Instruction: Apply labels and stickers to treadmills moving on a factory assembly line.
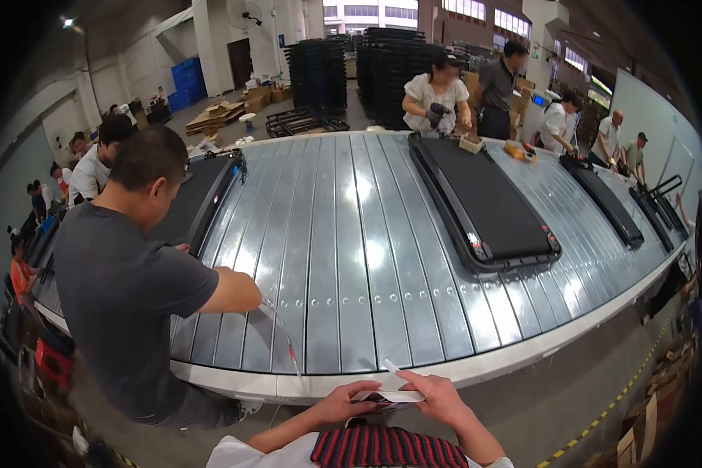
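Just in front of my body, my left hand (348, 402) and my right hand (438, 398) hold a small white sheet with darker printing (398, 397) between them, looking like a label sheet. My left fingers grip its left edge, and my right thumb and fingers pinch its right side. A narrow white strip (393, 377) sticks up from between the hands; whether it is joined to the sheet I cannot tell. Both hands are near the front rim of the metal slat conveyor (343, 327), touching neither it nor the machines on it.
A black flat treadmill (495, 203) lies on the conveyor ahead to the right, with more beyond. At my left a person in a grey shirt (125, 273) leans over another treadmill (183, 199). A thin cable (291, 351) hangs over the near rim. Several people work across the conveyor.
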### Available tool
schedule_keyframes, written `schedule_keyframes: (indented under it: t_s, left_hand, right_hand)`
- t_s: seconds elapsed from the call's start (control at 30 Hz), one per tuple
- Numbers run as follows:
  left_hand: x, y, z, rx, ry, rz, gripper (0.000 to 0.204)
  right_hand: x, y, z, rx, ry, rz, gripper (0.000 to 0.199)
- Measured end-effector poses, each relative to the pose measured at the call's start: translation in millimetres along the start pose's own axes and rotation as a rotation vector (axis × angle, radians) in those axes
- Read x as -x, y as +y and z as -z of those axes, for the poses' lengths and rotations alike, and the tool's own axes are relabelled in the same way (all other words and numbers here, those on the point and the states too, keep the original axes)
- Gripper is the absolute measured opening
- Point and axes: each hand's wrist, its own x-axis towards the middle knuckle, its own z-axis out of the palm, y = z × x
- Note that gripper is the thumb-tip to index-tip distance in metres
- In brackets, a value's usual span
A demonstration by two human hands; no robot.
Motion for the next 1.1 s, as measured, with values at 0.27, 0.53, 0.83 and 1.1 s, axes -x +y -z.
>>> schedule_keyframes:
  t_s: [0.27,0.53,0.83,1.1]
  left_hand:
    - [-42.0,0.5,4.8,-0.523,0.324,-0.286,0.027]
    - [-78.5,16.7,-22.6,-0.78,0.664,-0.45,0.023]
    - [-92.5,43.7,-40.9,-0.736,1.05,-0.352,0.024]
    - [-92.2,71.5,34.6,0.976,0.232,-0.777,0.032]
  right_hand:
    - [-49.7,22.4,34.5,-0.003,-0.034,0.138,0.059]
    - [-85.2,82.7,86.5,-0.137,-0.156,0.265,0.056]
    - [-99.8,161.8,116.6,-0.255,-0.158,0.202,0.044]
    - [-136.8,200.2,59.7,-0.534,-0.22,-0.064,0.034]
